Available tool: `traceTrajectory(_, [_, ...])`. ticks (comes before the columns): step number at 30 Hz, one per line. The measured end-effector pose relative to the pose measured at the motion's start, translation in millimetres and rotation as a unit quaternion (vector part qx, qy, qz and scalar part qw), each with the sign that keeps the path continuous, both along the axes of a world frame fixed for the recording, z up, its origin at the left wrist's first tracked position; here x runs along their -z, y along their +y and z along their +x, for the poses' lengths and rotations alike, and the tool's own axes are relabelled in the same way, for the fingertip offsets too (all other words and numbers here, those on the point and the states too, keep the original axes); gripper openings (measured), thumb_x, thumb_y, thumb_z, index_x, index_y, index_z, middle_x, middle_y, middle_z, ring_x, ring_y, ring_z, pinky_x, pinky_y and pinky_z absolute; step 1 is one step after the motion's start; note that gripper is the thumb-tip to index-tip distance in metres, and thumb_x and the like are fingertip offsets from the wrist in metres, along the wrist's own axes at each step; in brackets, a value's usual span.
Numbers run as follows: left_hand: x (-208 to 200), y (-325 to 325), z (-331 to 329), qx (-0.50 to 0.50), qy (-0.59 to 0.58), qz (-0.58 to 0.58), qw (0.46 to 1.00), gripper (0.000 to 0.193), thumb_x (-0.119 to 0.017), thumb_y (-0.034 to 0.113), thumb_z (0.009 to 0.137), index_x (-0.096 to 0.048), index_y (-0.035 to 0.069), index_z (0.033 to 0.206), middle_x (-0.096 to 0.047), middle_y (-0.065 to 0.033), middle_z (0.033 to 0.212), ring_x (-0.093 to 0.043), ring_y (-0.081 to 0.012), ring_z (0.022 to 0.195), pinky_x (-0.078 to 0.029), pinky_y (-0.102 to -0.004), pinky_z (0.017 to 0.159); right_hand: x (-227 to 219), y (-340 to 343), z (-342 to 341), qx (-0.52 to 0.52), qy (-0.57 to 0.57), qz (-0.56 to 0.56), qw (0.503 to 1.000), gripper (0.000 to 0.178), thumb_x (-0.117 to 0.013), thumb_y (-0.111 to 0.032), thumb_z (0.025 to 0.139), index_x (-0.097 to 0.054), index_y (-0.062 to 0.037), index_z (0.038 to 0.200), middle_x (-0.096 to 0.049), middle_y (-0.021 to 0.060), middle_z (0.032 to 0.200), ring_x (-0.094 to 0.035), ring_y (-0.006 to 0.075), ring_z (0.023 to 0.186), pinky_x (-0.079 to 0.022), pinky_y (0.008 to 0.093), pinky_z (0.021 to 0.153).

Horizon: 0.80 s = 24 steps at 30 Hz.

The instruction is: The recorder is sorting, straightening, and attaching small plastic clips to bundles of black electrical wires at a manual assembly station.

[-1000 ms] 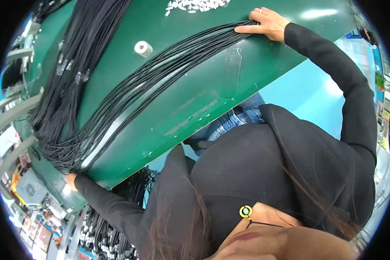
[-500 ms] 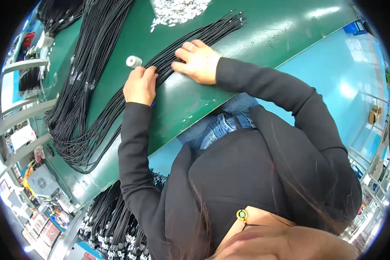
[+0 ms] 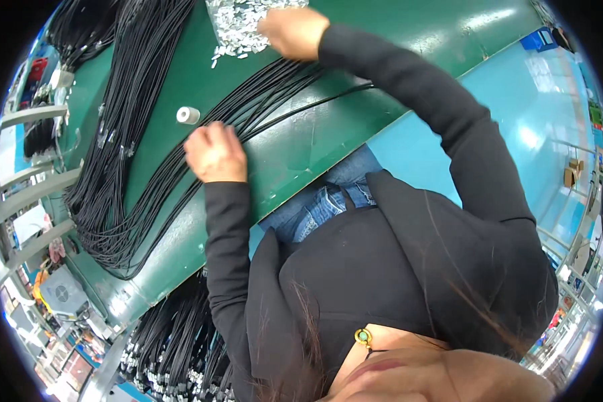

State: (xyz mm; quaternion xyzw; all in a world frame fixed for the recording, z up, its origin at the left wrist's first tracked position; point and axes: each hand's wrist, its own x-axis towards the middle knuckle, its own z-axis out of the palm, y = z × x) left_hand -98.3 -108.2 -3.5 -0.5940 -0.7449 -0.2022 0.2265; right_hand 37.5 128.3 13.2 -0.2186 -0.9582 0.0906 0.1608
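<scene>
Two hands are seen on a green table [image 3: 301, 154]. The left hand [image 3: 214, 153] is curled, fingers pressed together, and is laid on a strand bundle of black cords [image 3: 248, 110] that runs diagonally across the table top; whether a cord is actually pinched cannot be told. The right hand [image 3: 293, 30] is stretched far up to a pile of small silver metal pieces [image 3: 238, 23] near the table's far edge and is closed loosely over its edge; what is held between the fingers is hidden, so the grip cannot be told.

A small white spool [image 3: 187, 115] is seen just beside the left hand, up and to its left, standing apart from the cords. A much thicker mass of black cords [image 3: 124, 134] is spread along the left part of the table, looping round at the lower left and well apart from the right hand. More black cords with pale tips [image 3: 174, 348] are hung below the table edge at lower left.

Between the hands, the cord bundle is crossed by the right sleeve [image 3: 415, 107]. Much of the lower frame is blocked by the person's dark top and blue jeans [image 3: 315, 204]. A light blue floor [image 3: 489, 87] is seen at right; metal racks [image 3: 27, 181] at left.
</scene>
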Motion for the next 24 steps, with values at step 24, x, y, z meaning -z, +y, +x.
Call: traceTrajectory(24, [1.1,8.1,40.4,0.101,-0.261,-0.174,0.944,0.045,-0.065,0.03,0.076,-0.054,0.012,0.116,-0.051,-0.011,0.116,-0.044,-0.0304,0.113,-0.033,-0.052,0.092,45.5,97.8,-87.8,-0.033,0.119,0.181,0.976,0.023,-0.057,-0.029,0.076,-0.065,-0.0064,0.075,-0.06,0.0162,0.074,-0.059,0.0346,0.068,-0.047,0.0454,0.061])
